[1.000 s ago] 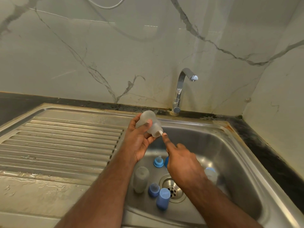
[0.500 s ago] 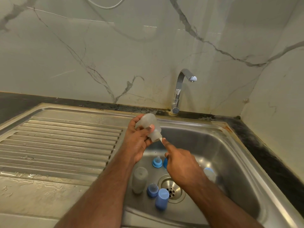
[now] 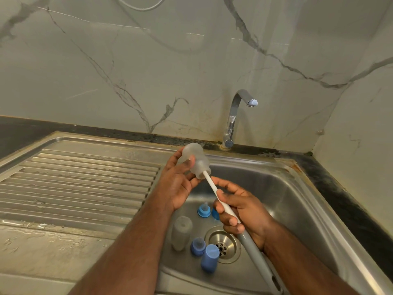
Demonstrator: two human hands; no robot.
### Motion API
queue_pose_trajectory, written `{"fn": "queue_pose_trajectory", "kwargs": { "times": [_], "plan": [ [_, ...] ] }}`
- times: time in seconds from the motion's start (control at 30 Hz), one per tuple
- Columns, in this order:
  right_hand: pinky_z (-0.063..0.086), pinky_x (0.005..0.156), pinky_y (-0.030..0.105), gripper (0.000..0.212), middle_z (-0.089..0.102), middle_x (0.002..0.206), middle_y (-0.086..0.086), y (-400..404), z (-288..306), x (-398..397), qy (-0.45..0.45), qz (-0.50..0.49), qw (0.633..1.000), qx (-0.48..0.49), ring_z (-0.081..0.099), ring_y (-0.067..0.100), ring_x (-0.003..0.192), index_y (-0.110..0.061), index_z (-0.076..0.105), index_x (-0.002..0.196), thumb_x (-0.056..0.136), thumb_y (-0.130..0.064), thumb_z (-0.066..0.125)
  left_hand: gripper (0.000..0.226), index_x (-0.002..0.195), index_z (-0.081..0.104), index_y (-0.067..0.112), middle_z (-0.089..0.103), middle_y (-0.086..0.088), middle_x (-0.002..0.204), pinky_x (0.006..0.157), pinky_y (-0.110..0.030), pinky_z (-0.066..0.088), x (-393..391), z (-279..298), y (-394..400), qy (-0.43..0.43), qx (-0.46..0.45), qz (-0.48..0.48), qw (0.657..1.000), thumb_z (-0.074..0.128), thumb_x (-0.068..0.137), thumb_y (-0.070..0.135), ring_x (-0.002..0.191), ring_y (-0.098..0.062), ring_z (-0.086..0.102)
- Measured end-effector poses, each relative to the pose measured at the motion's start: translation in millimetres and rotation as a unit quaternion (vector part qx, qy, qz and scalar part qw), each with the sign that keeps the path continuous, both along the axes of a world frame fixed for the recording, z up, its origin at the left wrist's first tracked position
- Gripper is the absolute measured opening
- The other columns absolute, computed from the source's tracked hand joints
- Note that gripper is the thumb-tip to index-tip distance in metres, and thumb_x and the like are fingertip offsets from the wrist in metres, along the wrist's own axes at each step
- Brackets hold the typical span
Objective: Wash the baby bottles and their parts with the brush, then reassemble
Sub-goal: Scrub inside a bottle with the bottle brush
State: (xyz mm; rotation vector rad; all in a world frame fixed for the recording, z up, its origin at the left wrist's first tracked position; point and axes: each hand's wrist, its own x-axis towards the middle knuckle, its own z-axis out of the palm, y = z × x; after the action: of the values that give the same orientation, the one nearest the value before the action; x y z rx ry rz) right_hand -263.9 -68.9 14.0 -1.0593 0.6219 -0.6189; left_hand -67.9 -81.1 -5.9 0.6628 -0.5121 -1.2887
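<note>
Left hand (image 3: 180, 184) grip curled, palm up; right hand (image 3: 240, 211) grip curled, forearms converging.

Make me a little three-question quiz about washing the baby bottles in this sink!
1. True or false: water is running from the tap.
2. What does the left hand hold? A) blue cap B) frosted bottle C) sponge
3. Fill in: the right hand grips the brush handle, whose head is inside the ____.

Key: 1 false. 2 B, the frosted bottle. 3 bottle.
</note>
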Motion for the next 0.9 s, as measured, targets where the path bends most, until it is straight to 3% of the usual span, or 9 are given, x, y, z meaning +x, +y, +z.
{"fn": "queue_pose_trajectory", "kwargs": {
  "times": [0.27,0.4,0.5,0.63,0.77,0.83,0.9],
  "plan": [
    [0.033,0.035,0.022,0.035,0.060,0.070,0.012,-5.9,-1.0,-2.6,0.204,-0.039,0.968,-0.143,0.047,0.016,0.043,-0.040,0.062,0.126,0.104,-0.015,0.051,0.064,0.138,0.054,0.020,0.054,-0.022,0.141,0.079,-0.049,0.062,-3.3,-2.3,-0.9,-0.007,0.012,-0.015,1.000,0.075,0.078,0.012,0.118,-0.047,0.064],
    [0.037,0.036,0.023,0.035,0.064,0.077,0.011,-4.8,1.2,-2.5,0.165,-0.091,0.973,-0.135,0.051,0.018,0.047,-0.033,0.064,0.125,0.101,-0.010,0.054,0.064,0.140,0.053,0.019,0.056,-0.024,0.139,0.085,-0.051,0.062,-1.5,-2.9,-2.0,0.009,0.015,-0.003,1.000,0.075,0.079,0.012,0.116,-0.046,0.066],
    [0.039,0.037,0.024,0.036,0.061,0.073,0.010,-1.1,1.0,1.7,0.139,-0.073,0.982,-0.102,0.049,0.017,0.048,-0.032,0.063,0.128,0.103,-0.010,0.051,0.063,0.143,0.051,0.016,0.057,-0.025,0.139,0.088,-0.051,0.061,-3.1,-1.7,-1.7,0.010,0.016,-0.016,1.000,0.073,0.084,0.015,0.117,-0.045,0.065],
    [0.030,0.035,0.021,0.038,0.057,0.067,0.007,-4.0,2.7,2.4,0.188,-0.043,0.975,-0.114,0.042,0.013,0.041,-0.035,0.062,0.129,0.104,-0.011,0.047,0.065,0.143,0.050,0.014,0.056,-0.026,0.140,0.086,-0.052,0.061,-2.3,0.7,-0.5,0.000,0.024,-0.025,0.999,0.073,0.082,0.015,0.117,-0.046,0.065],
    [0.032,0.038,0.022,0.036,0.056,0.062,0.001,-8.4,1.7,0.1,0.307,-0.067,0.925,-0.213,0.040,0.008,0.039,-0.040,0.059,0.131,0.105,-0.017,0.047,0.063,0.141,0.052,0.018,0.054,-0.023,0.139,0.079,-0.051,0.061,-5.9,0.3,-0.4,-0.019,0.039,-0.007,0.999,0.073,0.082,0.008,0.113,-0.045,0.068],
    [0.039,0.049,0.020,0.037,0.062,0.072,-0.007,-6.7,-1.4,1.3,0.368,-0.098,0.868,-0.319,0.048,0.003,0.045,-0.041,0.056,0.136,0.105,-0.023,0.048,0.054,0.138,0.053,0.018,0.056,-0.021,0.135,0.076,-0.050,0.062,-8.2,0.1,-0.6,-0.021,0.035,0.000,0.999,0.068,0.089,0.002,0.107,-0.042,0.071],
    [0.047,0.067,0.019,0.042,0.067,0.096,-0.008,-2.5,-6.2,2.8,0.415,-0.122,0.790,-0.435,0.059,0.002,0.072,-0.040,0.049,0.144,0.105,-0.027,0.047,0.050,0.136,0.053,0.019,0.057,-0.019,0.134,0.075,-0.048,0.063,-6.9,0.4,-0.5,-0.025,0.034,0.018,0.999,0.066,0.092,0.001,0.103,-0.038,0.073]
  ]
}}
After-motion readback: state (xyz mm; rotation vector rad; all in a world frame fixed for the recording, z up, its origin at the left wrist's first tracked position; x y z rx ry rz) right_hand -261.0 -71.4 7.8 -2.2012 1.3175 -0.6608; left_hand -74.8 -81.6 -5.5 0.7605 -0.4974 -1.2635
